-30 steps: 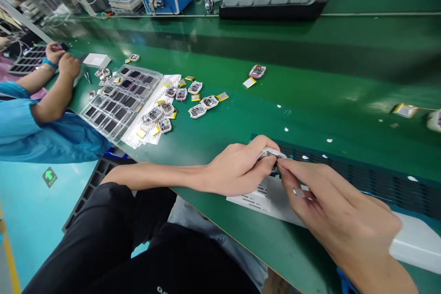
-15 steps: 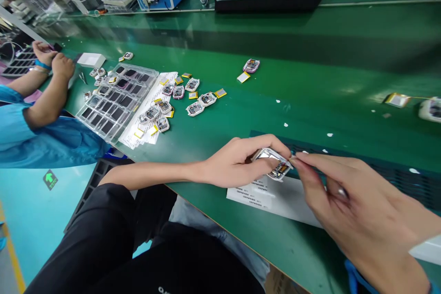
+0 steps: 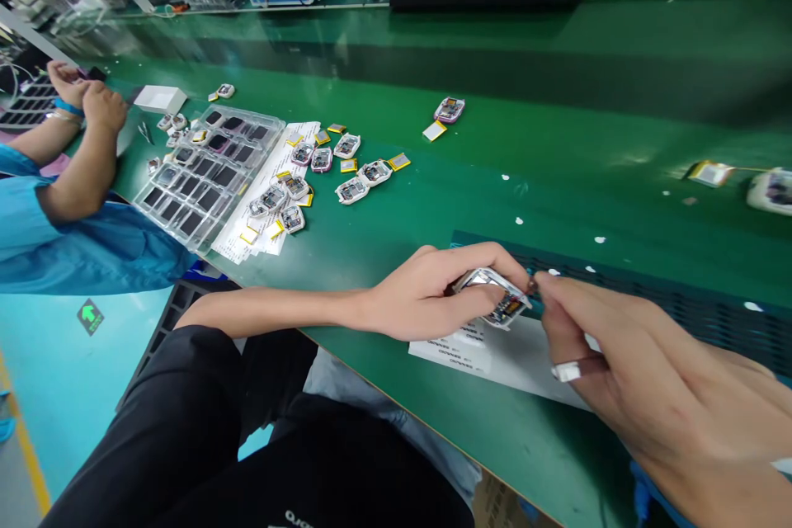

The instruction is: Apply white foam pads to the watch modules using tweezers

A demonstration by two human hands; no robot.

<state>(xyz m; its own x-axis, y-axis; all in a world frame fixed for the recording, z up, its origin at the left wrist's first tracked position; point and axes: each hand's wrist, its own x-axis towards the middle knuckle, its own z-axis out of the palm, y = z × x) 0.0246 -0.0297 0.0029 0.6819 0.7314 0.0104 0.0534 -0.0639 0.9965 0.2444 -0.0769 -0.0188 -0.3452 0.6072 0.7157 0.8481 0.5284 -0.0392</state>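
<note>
Casing (image 3: 510, 311) gripped in left hand (image 3: 426, 297), thumb (image 3: 483, 301) across face; right hand (image 3: 662, 375) pinched closed just beside edge.

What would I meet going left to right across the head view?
Co-worker's hands, clear plastic compartmented tray, wearer's left hand holding a rounded white-rimmed electronic device, wearer's right hand.

Beyond the left hand (image 3: 442, 294), the bench (image 3: 426, 210) lies free; a tray (image 3: 240, 188) blocks leftward.
</note>
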